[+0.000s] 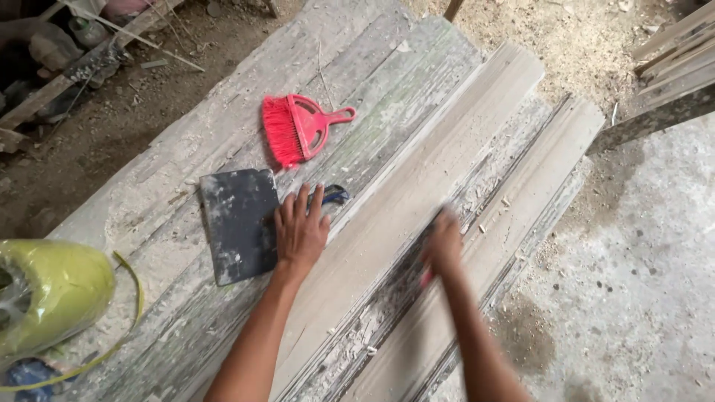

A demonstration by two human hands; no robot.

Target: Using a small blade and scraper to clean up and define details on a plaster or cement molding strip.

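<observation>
Partly blurred, the right hand closes its grip on a tool (indistinct); left hand lies flat, open, on the long weathered grey wooden plank.

bare forearms; left hand, right hand ungloved
</observation>
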